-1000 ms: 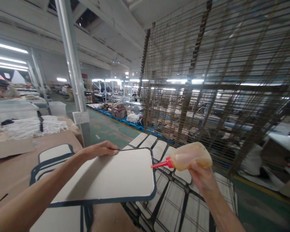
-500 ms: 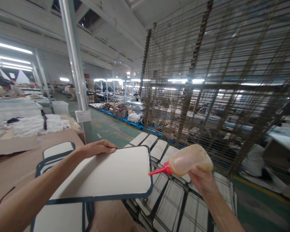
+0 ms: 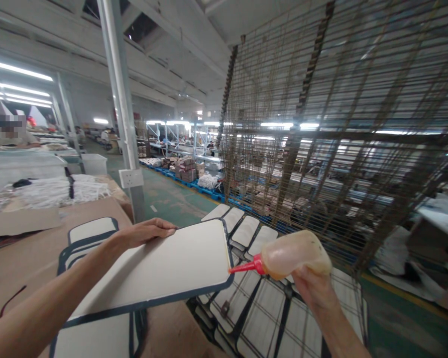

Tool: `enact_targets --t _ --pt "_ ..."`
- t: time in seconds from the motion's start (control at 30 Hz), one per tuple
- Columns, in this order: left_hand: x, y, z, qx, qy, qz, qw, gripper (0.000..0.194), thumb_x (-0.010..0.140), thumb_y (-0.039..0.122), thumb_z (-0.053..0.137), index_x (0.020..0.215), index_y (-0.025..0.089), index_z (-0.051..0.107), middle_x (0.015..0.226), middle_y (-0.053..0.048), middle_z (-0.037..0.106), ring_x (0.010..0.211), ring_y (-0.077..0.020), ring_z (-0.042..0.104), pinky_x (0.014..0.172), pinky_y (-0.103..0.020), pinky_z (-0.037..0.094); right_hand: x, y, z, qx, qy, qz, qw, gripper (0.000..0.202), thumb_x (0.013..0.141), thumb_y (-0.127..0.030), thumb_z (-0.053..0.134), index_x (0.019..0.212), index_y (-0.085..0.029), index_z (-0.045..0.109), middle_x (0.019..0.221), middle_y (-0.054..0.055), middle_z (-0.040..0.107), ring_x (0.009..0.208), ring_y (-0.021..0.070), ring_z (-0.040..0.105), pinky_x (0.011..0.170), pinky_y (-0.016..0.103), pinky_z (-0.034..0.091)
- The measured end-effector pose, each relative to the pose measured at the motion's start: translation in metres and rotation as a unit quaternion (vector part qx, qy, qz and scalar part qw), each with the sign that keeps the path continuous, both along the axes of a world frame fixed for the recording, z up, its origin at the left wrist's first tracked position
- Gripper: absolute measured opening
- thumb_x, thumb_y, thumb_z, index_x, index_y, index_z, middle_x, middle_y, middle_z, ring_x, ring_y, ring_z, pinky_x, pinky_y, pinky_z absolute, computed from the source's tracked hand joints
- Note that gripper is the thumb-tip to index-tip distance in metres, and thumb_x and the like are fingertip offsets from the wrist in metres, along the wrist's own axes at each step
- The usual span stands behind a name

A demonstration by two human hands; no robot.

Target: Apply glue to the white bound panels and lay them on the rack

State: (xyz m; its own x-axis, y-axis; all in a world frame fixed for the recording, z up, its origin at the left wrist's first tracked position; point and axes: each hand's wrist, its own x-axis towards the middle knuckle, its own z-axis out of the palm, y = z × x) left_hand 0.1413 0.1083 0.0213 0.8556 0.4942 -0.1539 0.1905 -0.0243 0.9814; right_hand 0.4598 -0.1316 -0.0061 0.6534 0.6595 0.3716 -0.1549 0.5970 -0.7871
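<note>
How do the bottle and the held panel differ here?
The panel is flat and cream with a dark border; the bottle is rounded and translucent with a red nozzle. The left hand grips the panel by its far edge, while the right hand holds the bottle tipped sideways. Each is in one hand.

head-worn view, looking forward and down over both hands, close by
</note>
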Motion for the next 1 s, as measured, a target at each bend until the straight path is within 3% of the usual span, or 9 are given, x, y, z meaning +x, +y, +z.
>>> enact_targets --t 0.17,0.43,0.73,1.0 --pt "-0.004 0.005 -0.010 -0.039 -0.016 0.024 0.999 0.035 0.074 0.037 0.068 0.094 0.008 0.072 0.086 -0.011 0.074 0.064 -0.0200 0.064 0.057 -0.024 0.044 -0.003 0.001 -0.007 -0.004 -0.003 -0.026 1.000 0.064 0.043 -0.028 0.087 0.103 -0.024 0.065 0.082 0.004 0.070 0.072 0.0213 0.064 0.067 0.034 0.054" --pt "-0.004 0.006 -0.029 -0.084 -0.027 0.074 0.993 0.034 0.068 0.040 0.074 0.087 0.012 0.074 0.079 -0.011 0.074 0.062 -0.0202 0.066 0.059 -0.026 0.050 -0.015 0.007 -0.014 0.023 -0.009 -0.086 0.996 0.060 0.052 -0.029 0.083 0.108 -0.023 0.063 0.095 0.006 0.070 0.088 0.0241 0.064 0.083 0.039 0.051" --pt "0.000 0.010 -0.059 -0.136 -0.076 0.107 0.982 0.028 0.065 0.037 0.077 0.067 0.012 0.065 0.062 -0.005 0.067 0.051 -0.0150 0.059 0.050 -0.024 0.046 -0.034 0.016 -0.012 0.050 0.021 -0.146 0.988 0.056 0.052 -0.021 0.082 0.106 -0.023 0.065 0.096 0.002 0.070 0.084 0.0175 0.064 0.079 0.029 0.052" --pt "0.003 0.003 -0.072 -0.161 -0.109 0.133 0.972 0.031 0.060 0.036 0.081 0.061 0.014 0.059 0.056 -0.002 0.064 0.048 -0.0137 0.057 0.048 -0.022 0.042 -0.039 0.023 -0.017 0.052 -0.016 -0.158 0.986 0.051 0.059 -0.024 0.080 0.108 -0.023 0.064 0.097 0.003 0.070 0.082 0.0184 0.065 0.080 0.032 0.052"
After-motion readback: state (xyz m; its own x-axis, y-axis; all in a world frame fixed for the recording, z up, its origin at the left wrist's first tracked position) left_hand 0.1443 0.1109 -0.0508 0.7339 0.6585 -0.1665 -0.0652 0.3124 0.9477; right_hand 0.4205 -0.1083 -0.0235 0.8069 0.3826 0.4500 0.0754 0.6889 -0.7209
